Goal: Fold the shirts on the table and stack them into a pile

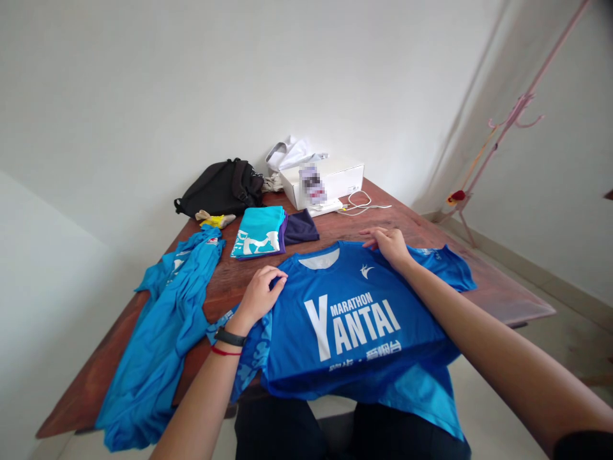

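Observation:
A blue marathon T-shirt (354, 319) with white "MARATHON YANTAI" lettering lies across the near edge of the wooden table (225, 287), its lower part hanging over my lap. My left hand (258, 297) pinches the shirt's left side near the sleeve. My right hand (389, 247) grips the shirt's far edge beside the collar. Left of my left hand lies a crumpled lighter blue garment (163, 332), trailing off the table edge. Just beyond the shirt sit a folded teal shirt (257, 231) and a folded dark navy cloth (301, 227).
A black backpack (220, 188) and a white box (325, 182) with a white cable (364, 206) stand at the table's far end. A white bag (290, 153) lies behind the box. A pink coat stand (512, 121) stands by the wall on the right.

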`<state>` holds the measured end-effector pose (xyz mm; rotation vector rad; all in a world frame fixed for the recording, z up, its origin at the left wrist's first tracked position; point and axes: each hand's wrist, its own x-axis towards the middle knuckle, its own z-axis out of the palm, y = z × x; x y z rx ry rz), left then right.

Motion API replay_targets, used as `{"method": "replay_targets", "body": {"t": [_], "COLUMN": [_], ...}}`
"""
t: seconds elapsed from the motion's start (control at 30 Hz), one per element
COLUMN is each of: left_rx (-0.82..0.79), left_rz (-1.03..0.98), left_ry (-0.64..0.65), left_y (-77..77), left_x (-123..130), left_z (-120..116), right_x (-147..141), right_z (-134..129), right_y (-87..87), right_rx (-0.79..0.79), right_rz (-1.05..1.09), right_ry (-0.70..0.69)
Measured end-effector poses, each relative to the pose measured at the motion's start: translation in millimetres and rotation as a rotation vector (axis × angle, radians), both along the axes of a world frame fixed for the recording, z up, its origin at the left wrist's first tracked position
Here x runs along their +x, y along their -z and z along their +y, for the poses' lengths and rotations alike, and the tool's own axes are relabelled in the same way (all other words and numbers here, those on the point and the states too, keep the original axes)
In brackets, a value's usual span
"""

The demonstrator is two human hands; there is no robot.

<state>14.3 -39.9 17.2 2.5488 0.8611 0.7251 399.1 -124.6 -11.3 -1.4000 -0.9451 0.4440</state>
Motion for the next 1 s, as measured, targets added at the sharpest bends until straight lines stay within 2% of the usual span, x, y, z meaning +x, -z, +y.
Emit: {"method": "replay_targets", "body": {"t": [0.23,0.43,0.57,0.7,0.77,0.87,0.93,1.0], "left_rx": [-0.012,-0.033,-0.037,-0.029,-0.039,-0.074,-0.090,-0.078], "left_rz": [-0.009,-0.085,-0.115,-0.138,-0.092,0.099,0.274,0.425], "left_ry": [-0.007,0.004,-0.011,-0.020,-0.012,0.005,-0.001,-0.036], "left_y": [0.0,-3.4,-3.9,-18.1,-32.7,-53.3,-57.0,-48.1], "left_x": [0.4,1.0,1.5,3.0,0.9,-15.6,-38.7,-69.9], "left_z": [-0.4,-5.1,-7.0,-12.1,-18.1,-32.4,-45.9,-62.4], "right_x": [-2.9,-3.3,-2.2,-4.2,-5.9,-7.9,-8.4,-8.6], "right_z": [0.7,3.4,3.7,0.3,-1.7,-3.5,-3.8,-3.8], "right_y": [-1.5,1.9,2.2,-2.6,-5.6,-9.6,-11.8,-13.8], "right_rx": [-0.027,-0.024,-0.014,-0.043,-0.068,-0.089,-0.092,-0.087], "right_rz": [0.028,-0.156,-0.194,-0.221,-0.246,-0.279,-0.285,-0.280], "right_ry": [-0.051,-0.089,-0.086,-0.102,-0.124,-0.138,-0.136,-0.129]}}
